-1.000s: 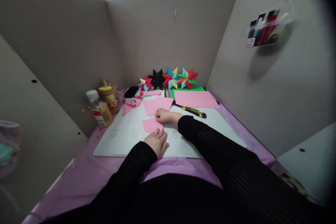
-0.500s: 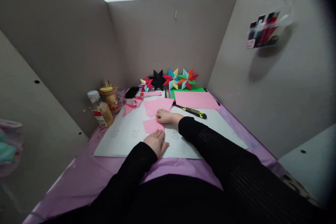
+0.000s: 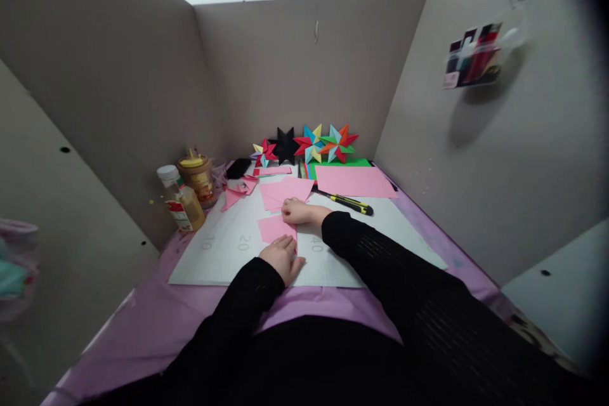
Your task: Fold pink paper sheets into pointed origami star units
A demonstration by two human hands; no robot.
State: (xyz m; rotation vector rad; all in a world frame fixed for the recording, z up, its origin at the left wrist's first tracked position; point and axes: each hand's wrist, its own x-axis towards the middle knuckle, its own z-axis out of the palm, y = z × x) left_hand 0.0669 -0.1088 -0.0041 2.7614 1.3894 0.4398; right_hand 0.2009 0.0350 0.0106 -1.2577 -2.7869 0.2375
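Note:
A piece of pink paper lies on the white board in front of me. My left hand rests flat on its near edge, fingers stretched out and thumb apart. At the paper's far right corner is my right hand, its fingers curled in and pressed down; whatever may be between the fingertips is hidden. Just beyond, larger pink sheets overlap each other. Folded pink paper pieces sit to their left. A yellow and black utility knife lies to the right of my right hand.
Several folded paper stars lean on the back wall. A pink sheet covers part of a green one. At left stand a bottle and a brown cup, near a black phone-like object. Grey panels enclose the table.
The view has shifted very slightly. Both hands keep nearly the same place on the pink paper, and nothing else has visibly moved.

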